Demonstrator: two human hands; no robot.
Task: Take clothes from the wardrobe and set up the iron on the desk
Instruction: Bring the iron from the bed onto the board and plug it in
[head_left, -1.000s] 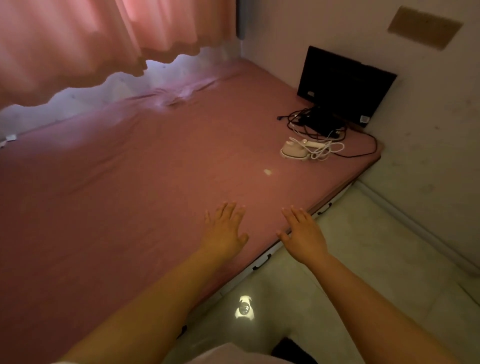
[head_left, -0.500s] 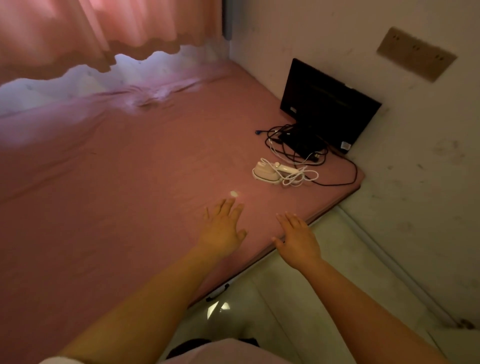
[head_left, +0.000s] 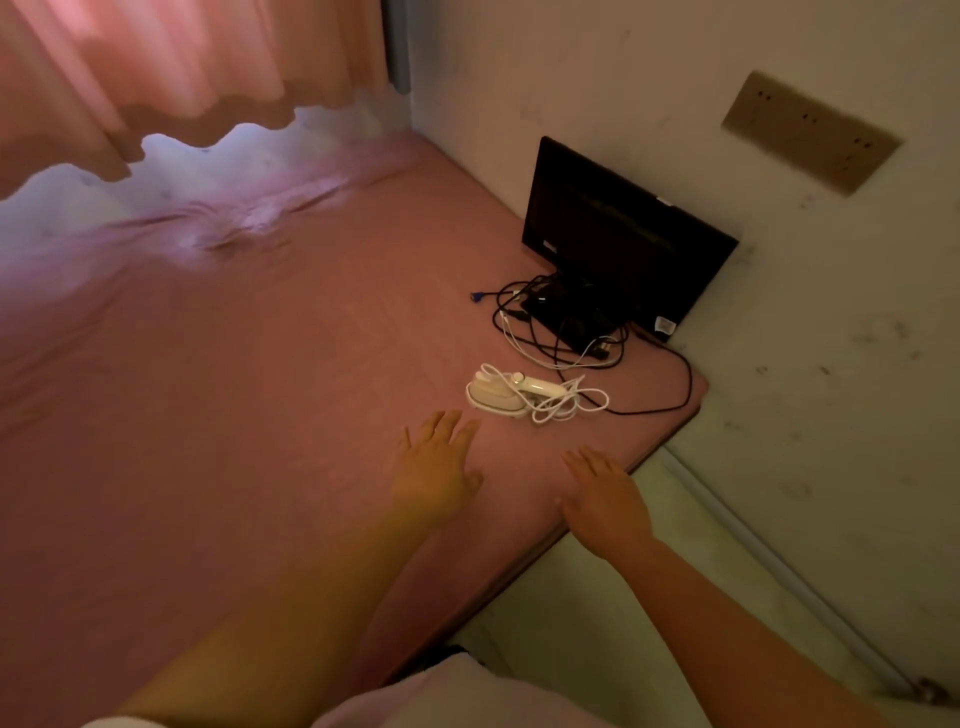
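Pink cloth covers the bench (head_left: 218, 415), which fills most of the view and runs into a corner between a curtained window at 11 o'clock and a stained wall at 2 o'clock.

On that cloth, near the bench's corner at 1 o'clock from the hands, lies the iron (head_left: 496, 394), small and white, resting flat on its soleplate with its handle pointing toward 3 o'clock. Its white cord (head_left: 563, 402) is bundled in loose loops against the handle, so it looks stored rather than ready; it is not plugged in as far as can be seen. No clothes show anywhere in view.

The left hand (head_left: 435, 465) hovers low over the cloth just at 7 o'clock of the iron, palm down, fingers straight and slightly spread, holding nothing. The right hand (head_left: 602, 496) is flat the same way near the bench's edge at 5 o'clock of the iron, also empty. Both are stretched forward as if reaching for the iron, the left nearer to it.

Just beyond the iron, at 1 o'clock of it, a dark monitor (head_left: 623, 239) leans against the wall, with black cables (head_left: 550, 322) tangled at its foot; one black lead trails round close beside the white cord, so lifting the iron may drag on it. A socket plate (head_left: 810, 132) sits on the wall at 2 o'clock, probably why the iron is kept at this corner.
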